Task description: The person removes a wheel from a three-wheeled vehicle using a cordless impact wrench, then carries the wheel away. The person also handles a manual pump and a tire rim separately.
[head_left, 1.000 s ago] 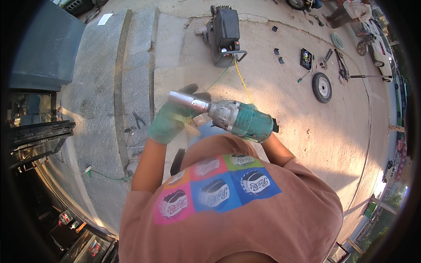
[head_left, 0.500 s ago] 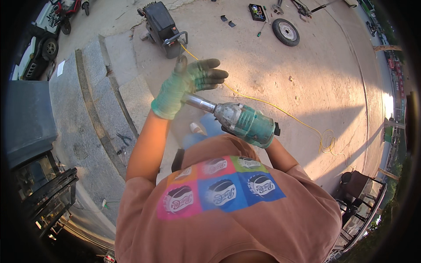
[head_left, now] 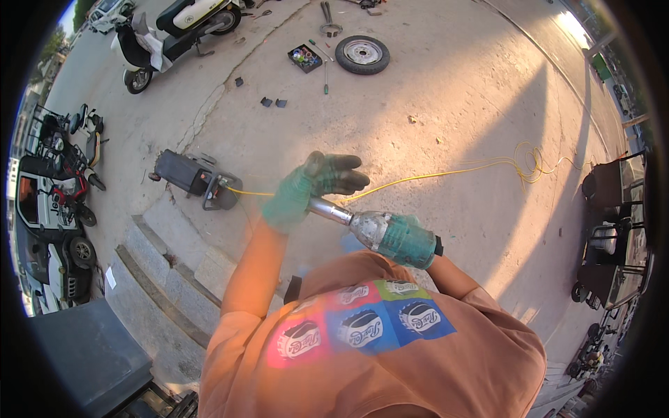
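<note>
Green-and-silver power wrench slants, its shiny metal socket pointing up-left at the stretched-out, green-gloved left hand; I can't see the hidden right hand's grip.

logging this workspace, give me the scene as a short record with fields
left hand: green glove, dark fingers extended, beside long silver metal socket; contact unclear
right hand: hidden behind green and grey impact wrench
tool: socket on the wrench's nose
thin yellow hose: runs to black boxy machine
black-tyred wheel with pale metal rim: lying flat
</note>
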{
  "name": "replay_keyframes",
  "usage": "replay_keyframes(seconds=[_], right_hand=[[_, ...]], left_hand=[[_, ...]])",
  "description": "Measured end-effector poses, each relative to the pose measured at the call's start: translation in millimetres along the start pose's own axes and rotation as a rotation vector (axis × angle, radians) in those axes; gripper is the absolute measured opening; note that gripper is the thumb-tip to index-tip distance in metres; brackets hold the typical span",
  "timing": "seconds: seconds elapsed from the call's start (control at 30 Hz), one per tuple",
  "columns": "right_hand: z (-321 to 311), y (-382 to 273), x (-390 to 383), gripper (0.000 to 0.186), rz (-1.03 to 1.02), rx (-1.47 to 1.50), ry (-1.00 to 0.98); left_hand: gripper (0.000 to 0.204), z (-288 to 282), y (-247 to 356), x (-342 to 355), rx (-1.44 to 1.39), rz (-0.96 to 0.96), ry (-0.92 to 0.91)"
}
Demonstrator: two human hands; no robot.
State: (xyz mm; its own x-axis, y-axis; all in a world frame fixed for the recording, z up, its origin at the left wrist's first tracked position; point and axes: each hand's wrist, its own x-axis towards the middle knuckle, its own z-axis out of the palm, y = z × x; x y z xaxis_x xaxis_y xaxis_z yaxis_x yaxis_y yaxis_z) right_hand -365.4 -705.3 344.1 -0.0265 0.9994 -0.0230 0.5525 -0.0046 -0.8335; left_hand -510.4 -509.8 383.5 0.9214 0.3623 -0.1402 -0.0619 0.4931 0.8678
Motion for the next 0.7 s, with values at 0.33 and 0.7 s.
replay_keyframes(seconds=[0.33, 0.7], right_hand=[[-111, 46, -12, 0.017, 0.093, -0.188, 0.162], [-181, 80, 39, 0.015, 0.069, -0.444, 0.368]], left_hand=[[0.071, 67, 6, 173, -0.029, -0.254, -0.204], [0.067, 56, 14, 308, -0.074, -0.442, -0.29]])
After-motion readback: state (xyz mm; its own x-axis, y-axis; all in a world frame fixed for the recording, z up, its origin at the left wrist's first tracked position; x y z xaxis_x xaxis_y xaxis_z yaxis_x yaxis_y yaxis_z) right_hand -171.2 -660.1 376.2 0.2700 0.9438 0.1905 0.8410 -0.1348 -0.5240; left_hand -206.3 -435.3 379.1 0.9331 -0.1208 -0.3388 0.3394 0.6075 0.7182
